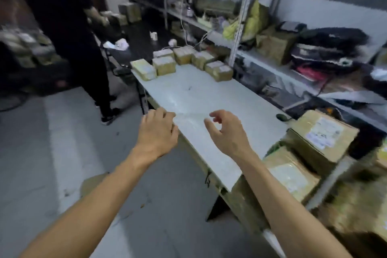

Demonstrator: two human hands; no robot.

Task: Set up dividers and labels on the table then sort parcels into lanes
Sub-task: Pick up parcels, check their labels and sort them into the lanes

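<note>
Ahead, parcels (182, 63) lie well beyond both hands' fingers (167, 114) — untouched.

Parcels (182, 63) at table (209, 94) far end

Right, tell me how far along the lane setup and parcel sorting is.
Barely begun. Done: nothing that shows; the white table carries no dividers or labels. The brown parcels sit bunched at its far end, unsorted, and more boxes wait on the right. In hand: nothing; the left hand and right hand hover empty over the near edge. Left: dividers, labels, then all the sorting.
</note>
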